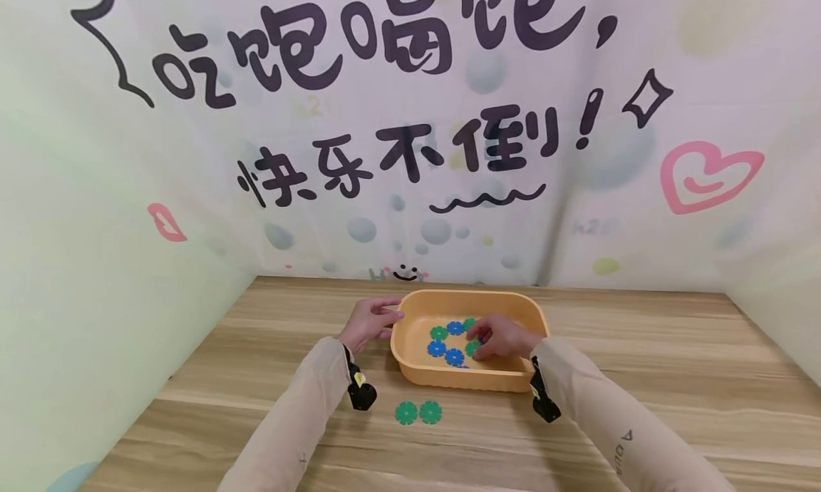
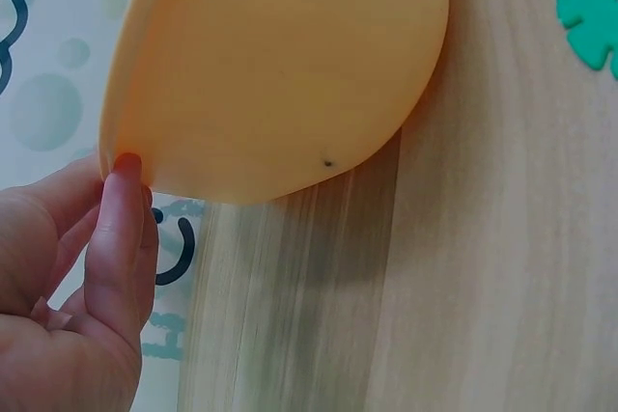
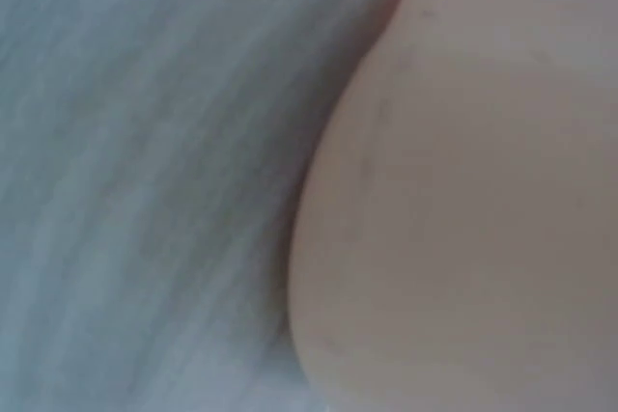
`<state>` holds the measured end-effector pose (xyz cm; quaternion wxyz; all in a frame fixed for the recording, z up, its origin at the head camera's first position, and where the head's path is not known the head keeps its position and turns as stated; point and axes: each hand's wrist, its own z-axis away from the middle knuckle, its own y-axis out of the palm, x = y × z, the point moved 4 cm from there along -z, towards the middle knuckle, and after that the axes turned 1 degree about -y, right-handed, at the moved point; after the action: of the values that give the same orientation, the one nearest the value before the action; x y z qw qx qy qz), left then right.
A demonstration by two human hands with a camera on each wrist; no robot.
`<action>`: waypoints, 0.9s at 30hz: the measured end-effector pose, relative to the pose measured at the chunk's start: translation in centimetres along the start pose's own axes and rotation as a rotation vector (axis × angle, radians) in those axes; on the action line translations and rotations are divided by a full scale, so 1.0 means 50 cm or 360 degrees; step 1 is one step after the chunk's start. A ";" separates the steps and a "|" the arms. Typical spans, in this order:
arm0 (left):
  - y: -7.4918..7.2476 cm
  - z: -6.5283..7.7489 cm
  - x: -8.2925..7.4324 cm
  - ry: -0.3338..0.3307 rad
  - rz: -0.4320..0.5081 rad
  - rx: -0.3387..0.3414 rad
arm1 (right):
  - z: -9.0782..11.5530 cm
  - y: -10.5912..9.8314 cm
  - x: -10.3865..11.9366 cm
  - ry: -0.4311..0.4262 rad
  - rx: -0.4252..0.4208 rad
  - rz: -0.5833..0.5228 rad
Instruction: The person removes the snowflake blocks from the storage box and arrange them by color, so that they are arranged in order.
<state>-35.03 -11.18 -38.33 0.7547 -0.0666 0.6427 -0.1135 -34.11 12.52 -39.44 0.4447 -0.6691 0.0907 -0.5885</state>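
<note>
An orange plastic basin [image 1: 474, 379] stands on the wooden table with several blue and green notched discs inside. At its left end my left hand [image 1: 368, 322] pinches the rim; the left wrist view shows a fingertip on the basin's outer wall [image 2: 290, 65]. My right hand [image 1: 503, 335] reaches over the right side into the basin, fingers bent down among the discs. Close to its thumb and fingers lies a green disc [image 1: 472, 348]; I cannot tell whether they grip one. Left of it lie a blue disc [image 1: 454, 356] and another green disc [image 1: 439, 333].
Two green discs lie side by side on the table in front of the basin, a left one [image 1: 406, 413] and a right one [image 1: 430, 412]. A printed cloth wall [image 1: 359, 257] rises behind the table [image 1: 308, 299]. The right wrist view is mostly the blurred basin wall.
</note>
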 end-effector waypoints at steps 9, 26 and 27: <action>-0.002 -0.001 0.001 0.0003 0.0010 0.0011 | -0.001 0.005 -0.002 -0.0010 -0.0022 -0.0018; -0.004 -0.007 0.007 -0.0035 0.0033 -0.0016 | 0.016 -0.004 0.020 -0.0212 -0.0014 -0.0157; -0.004 -0.007 0.007 -0.0033 0.0035 -0.0014 | 0.019 -0.006 0.022 -0.0229 -0.0003 -0.0200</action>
<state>-35.34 -11.45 -38.68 0.7622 -0.0642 0.6360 -0.1017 -33.10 12.43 -38.37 0.4116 -0.7143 0.0170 -0.5657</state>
